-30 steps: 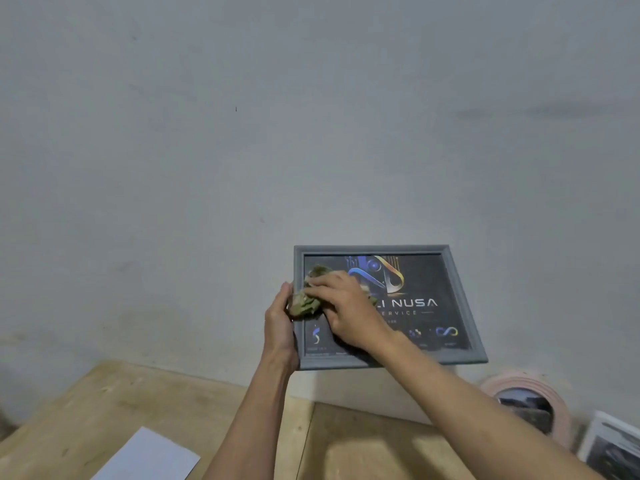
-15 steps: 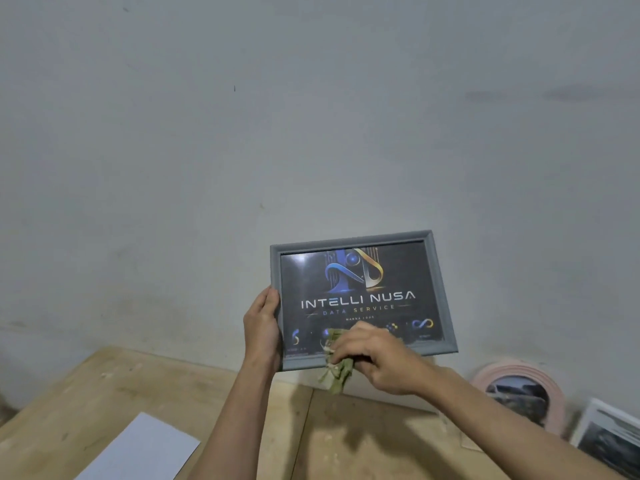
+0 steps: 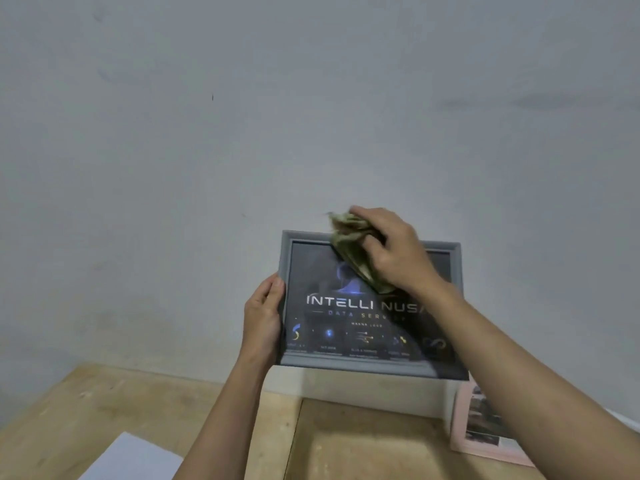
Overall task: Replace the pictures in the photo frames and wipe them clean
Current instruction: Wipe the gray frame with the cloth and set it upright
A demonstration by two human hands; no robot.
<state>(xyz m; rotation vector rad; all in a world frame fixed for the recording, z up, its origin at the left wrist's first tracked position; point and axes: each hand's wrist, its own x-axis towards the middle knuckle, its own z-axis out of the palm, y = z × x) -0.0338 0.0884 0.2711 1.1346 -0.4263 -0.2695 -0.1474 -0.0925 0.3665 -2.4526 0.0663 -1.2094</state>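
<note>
Fingers (image 3: 372,242) of my right hand (image 3: 394,254) bunch the cloth (image 3: 349,251) against the frame's top edge.
My left hand (image 3: 263,317) clamps the grey frame (image 3: 346,363) upright above the table (image 3: 104,403) (light, rigid, glazing likely fragile); I'd hold its borders.

A grey photo frame (image 3: 370,364) is held upright in the lower middle of the picture, lifted clear of the tabletop and facing the camera with a slight tilt. A dark print is seen inside it, lettered "INTELLI NUSA" in white above a row of small icons. A crumpled olive-green cloth (image 3: 349,247) is pressed against the frame's top edge and upper glass. A pink frame (image 3: 485,448) with a photo in it is seen at the lower right.
</note>
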